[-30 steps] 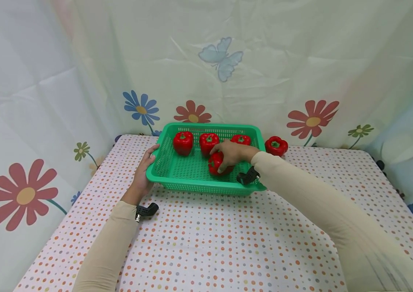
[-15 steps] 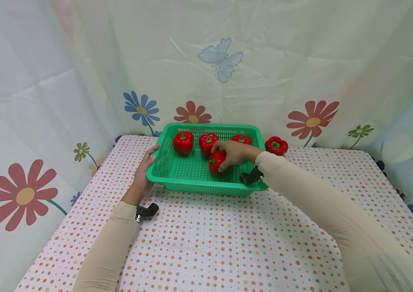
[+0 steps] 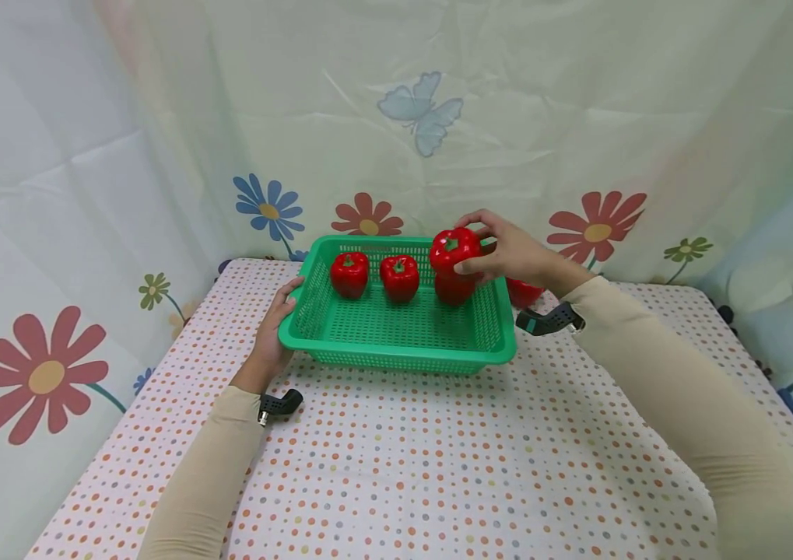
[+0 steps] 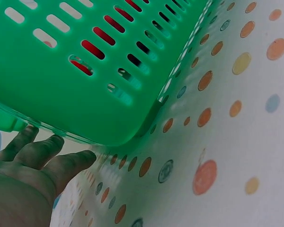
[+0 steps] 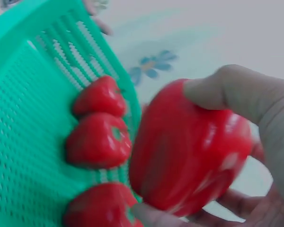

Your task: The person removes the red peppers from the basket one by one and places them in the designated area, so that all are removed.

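Thumb on the near side and fingers on the far side, a person's right hand [image 3: 510, 253] grips a glossy red bell pepper [image 3: 454, 243] at the far right of a green plastic basket [image 3: 396, 361]. The hand is spread only as wide as the fruit, which sits left of the palm with its green stem end facing up. Directly below it in the head view, partly covered, is the right-hand pepper [image 3: 455, 292] inside the basket; whether the two touch cannot be told. Farther left along the far side stand the middle pepper [image 3: 399, 280] and the left-hand pepper [image 3: 349, 277], a little apart. Another pepper [image 3: 525, 294], half hidden by the hand, lies just outside the right wall. At the opposite end, the left hand [image 3: 272, 334] rests straight fingers against the basket's left rim. Dotted cloth [image 3: 382, 467] covers the table underneath.
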`<state>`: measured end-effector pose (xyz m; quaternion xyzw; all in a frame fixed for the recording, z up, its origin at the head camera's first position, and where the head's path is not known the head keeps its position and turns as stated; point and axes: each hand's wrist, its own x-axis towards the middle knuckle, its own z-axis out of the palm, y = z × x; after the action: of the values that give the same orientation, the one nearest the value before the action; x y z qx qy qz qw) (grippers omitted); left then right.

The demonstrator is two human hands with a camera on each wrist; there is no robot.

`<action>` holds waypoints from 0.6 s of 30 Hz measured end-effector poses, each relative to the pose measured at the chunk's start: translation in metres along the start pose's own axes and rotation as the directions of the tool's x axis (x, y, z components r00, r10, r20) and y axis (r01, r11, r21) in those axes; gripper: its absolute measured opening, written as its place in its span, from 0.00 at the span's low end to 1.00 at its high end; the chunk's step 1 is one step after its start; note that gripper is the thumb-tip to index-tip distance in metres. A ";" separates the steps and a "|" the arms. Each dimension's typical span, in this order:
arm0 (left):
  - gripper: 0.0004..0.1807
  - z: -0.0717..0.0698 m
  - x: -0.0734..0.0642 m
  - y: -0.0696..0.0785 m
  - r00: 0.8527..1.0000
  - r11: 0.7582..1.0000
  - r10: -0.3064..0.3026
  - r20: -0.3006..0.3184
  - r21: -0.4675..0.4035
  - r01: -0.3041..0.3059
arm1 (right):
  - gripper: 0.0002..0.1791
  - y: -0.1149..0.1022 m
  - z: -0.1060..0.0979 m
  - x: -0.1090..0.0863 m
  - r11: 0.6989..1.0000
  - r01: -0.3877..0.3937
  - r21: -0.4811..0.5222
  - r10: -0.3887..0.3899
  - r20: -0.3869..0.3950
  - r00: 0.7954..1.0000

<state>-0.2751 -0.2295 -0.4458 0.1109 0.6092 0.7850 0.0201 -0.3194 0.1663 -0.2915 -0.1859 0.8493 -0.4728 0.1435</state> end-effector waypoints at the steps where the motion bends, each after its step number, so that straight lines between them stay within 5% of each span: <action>1: 0.25 0.000 0.000 0.000 1.000 1.000 -0.002 -0.001 -0.003 0.002 | 0.39 0.003 -0.007 -0.004 1.000 -0.002 0.020 0.003 -0.039 0.999; 5: 0.25 -0.002 -0.001 0.001 1.000 1.000 -0.006 -0.002 -0.004 0.006 | 0.42 0.019 -0.032 -0.021 0.995 0.002 0.099 0.018 -0.198 0.980; 11: 0.25 -0.004 -0.002 0.002 1.000 1.000 -0.005 0.001 0.007 0.005 | 0.44 0.054 -0.056 -0.038 0.978 0.029 0.206 0.062 -0.421 0.905; 18: 0.26 -0.006 -0.003 0.004 1.000 1.000 -0.009 0.002 0.005 0.009 | 0.49 0.102 -0.071 -0.049 0.961 -0.019 0.277 0.167 -0.522 0.836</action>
<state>-0.2727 -0.2362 -0.4440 0.1088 0.6118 0.7831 0.0238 -0.3243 0.2910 -0.3389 0.0174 0.7936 -0.6057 -0.0553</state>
